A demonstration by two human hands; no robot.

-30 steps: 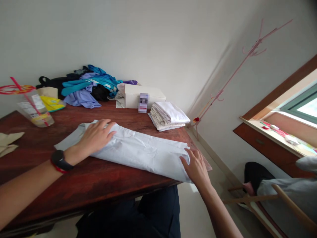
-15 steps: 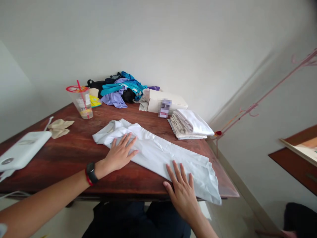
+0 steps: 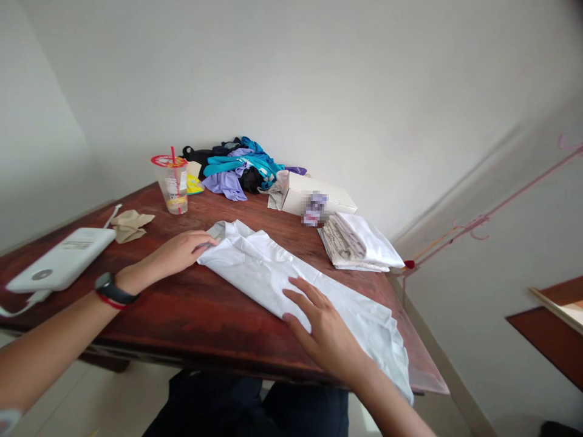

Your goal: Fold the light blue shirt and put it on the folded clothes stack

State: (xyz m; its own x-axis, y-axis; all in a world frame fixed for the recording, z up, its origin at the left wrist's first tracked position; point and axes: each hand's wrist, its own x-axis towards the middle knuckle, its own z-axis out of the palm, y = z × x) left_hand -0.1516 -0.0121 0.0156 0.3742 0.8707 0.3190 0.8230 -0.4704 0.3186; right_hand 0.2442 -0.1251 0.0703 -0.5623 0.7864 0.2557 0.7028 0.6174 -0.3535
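A long, narrow-folded white shirt (image 3: 259, 267) lies slantwise across the dark wooden table (image 3: 182, 309), its far end hanging over the right edge. My left hand (image 3: 180, 250), a black watch on its wrist, pinches the shirt's collar end with curled fingers. My right hand (image 3: 321, 325) rests flat on the shirt's middle, fingers spread.
A stack of folded white clothes (image 3: 359, 246) and a white box (image 3: 316, 194) sit behind the shirt. A heap of blue, purple and black clothes (image 3: 237, 167) lies at the back. A plastic cup with a red straw (image 3: 172, 182), a crumpled napkin (image 3: 130, 223) and a white power bank (image 3: 61, 264) stand left.
My left hand slid from flat on the shirt to its collar end and closed on it. My right hand moved up the shirt toward its middle. The view swung left.
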